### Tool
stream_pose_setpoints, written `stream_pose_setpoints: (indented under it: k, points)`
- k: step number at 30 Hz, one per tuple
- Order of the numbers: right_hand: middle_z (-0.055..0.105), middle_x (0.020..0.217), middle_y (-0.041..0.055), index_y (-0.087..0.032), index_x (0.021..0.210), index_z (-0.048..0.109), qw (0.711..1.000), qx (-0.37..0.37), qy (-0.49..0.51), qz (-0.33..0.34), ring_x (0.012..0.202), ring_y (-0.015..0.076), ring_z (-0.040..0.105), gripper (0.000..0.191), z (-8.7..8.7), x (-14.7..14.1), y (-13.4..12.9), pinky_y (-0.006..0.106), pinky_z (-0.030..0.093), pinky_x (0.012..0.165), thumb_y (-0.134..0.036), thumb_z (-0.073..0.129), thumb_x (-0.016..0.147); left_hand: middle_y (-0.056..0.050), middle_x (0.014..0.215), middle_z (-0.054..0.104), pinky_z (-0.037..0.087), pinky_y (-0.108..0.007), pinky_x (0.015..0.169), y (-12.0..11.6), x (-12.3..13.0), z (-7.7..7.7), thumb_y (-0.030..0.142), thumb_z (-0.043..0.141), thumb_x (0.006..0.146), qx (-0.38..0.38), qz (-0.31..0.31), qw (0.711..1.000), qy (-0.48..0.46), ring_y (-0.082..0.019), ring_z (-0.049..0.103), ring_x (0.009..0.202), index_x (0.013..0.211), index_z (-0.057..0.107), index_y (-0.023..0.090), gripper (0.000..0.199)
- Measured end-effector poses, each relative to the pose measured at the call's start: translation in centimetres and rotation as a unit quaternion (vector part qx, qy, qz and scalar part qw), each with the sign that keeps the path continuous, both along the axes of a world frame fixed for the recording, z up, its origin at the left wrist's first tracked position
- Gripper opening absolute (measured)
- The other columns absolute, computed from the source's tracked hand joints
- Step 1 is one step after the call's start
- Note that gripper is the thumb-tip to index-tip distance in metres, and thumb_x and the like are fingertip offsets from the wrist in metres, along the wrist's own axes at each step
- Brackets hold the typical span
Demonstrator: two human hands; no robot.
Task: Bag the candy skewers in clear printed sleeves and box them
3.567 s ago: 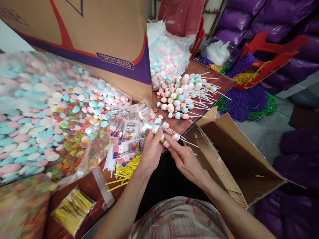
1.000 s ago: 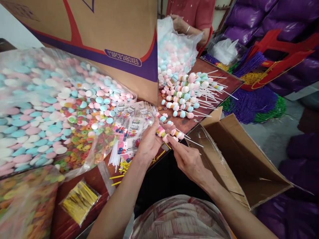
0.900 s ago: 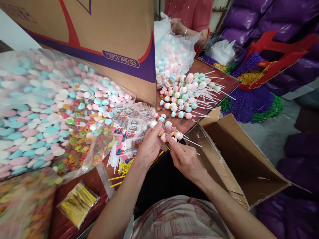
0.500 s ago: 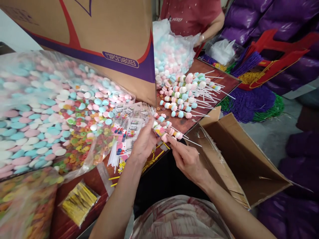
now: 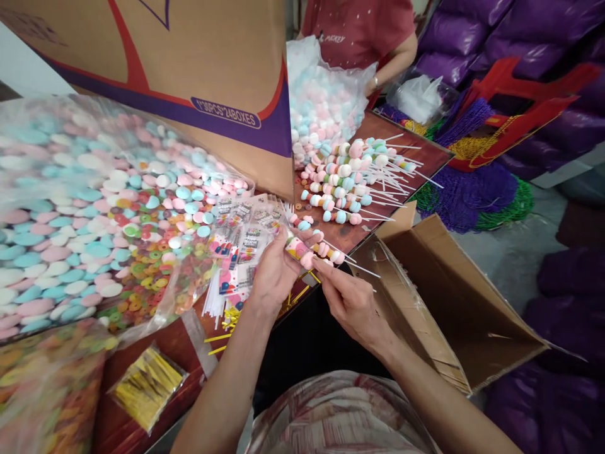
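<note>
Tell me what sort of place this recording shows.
Probably a small candy-packing workshop: candy skewers lie heaped near a big carton marked "24BOXES", and printed clear wrappers lie nearby.

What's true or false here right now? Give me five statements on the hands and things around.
1. The left hand and the right hand are both at a candy skewer. True.
2. The packet of yellow ties lies on the floor. False: the packet of yellow ties lies on the table.
3. The sticks of the piled skewers point right in the picture. True.
4. The open box is purple. False: the open box is brown.
5. A person in a red shirt is behind the far candy bag. True.
</note>
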State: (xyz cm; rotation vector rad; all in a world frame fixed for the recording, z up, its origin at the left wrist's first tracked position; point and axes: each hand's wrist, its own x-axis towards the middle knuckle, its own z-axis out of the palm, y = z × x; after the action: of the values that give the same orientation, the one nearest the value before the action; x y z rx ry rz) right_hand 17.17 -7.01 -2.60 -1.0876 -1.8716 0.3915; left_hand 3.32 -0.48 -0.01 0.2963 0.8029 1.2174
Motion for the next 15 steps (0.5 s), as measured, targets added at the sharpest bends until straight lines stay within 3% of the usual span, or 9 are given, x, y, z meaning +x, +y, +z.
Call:
stream_pose_setpoints:
  k: [3, 8, 10, 13, 15]
  points:
    - [0.075, 0.110, 0.0090, -0.021, 0.134, 0.059, 1.000, -0.003, 0.009, -0.017, 0.092, 0.0162, 0.074, 0.041, -0.3, -0.1, -0.1, 0.024, 0.059, 0.079, -0.010, 0.051, 0.096, -0.008, 0.081, 0.073, 0.058, -0.035, 0.086, 0.0, 0.1, -0.1, 0.033, 0.057, 0.094, 0.002, 0.012, 1.000, -0.004, -0.023, 0.073, 0.094, 0.087, 0.065, 0.014, 0.022]
    - [0.073, 0.080, 0.0074, -0.012, 0.138, 0.057, 0.995, 0.033, -0.095, 0.007, 0.069, 0.0141, 0.069, 0.043, -1.3, -0.6, 1.0, 0.024, 0.056, 0.069, -0.008, 0.043, 0.097, -0.003, 0.077, 0.070, 0.058, -0.030, 0.085, -0.6, 0.5, -0.8, 0.028, 0.064, 0.089, 0.015, 0.000, 1.000, 0.012, -0.018, 0.073, 0.085, 0.081, 0.066, 0.014, 0.016]
    - [0.072, 0.079, 0.0070, -0.013, 0.139, 0.056, 0.994, 0.030, -0.100, 0.015, 0.067, 0.0138, 0.068, 0.044, -1.4, -0.9, 1.4, 0.024, 0.056, 0.071, -0.010, 0.041, 0.098, -0.003, 0.077, 0.070, 0.057, -0.029, 0.085, -0.7, 0.5, -0.9, 0.029, 0.067, 0.087, 0.014, -0.007, 1.000, 0.014, -0.016, 0.073, 0.083, 0.081, 0.066, 0.015, 0.015]
    - [0.074, 0.093, 0.0087, -0.017, 0.137, 0.057, 1.000, -0.009, -0.022, 0.009, 0.078, 0.0147, 0.069, 0.041, -1.0, -1.3, 1.3, 0.026, 0.056, 0.077, -0.016, 0.042, 0.099, -0.003, 0.079, 0.071, 0.057, -0.030, 0.086, -0.5, 0.3, -0.6, 0.030, 0.067, 0.087, 0.013, 0.000, 1.000, 0.003, -0.017, 0.073, 0.086, 0.082, 0.066, 0.016, 0.015]
    - [0.072, 0.085, 0.0049, -0.019, 0.134, 0.059, 0.995, -0.070, 0.067, -0.028, 0.067, 0.0128, 0.065, 0.037, -0.6, -1.5, 1.0, 0.024, 0.055, 0.069, -0.021, 0.047, 0.099, -0.004, 0.082, 0.073, 0.057, -0.031, 0.087, -0.3, 0.2, -0.3, 0.029, 0.064, 0.089, 0.022, 0.024, 0.999, -0.011, -0.018, 0.073, 0.090, 0.084, 0.066, 0.016, 0.014]
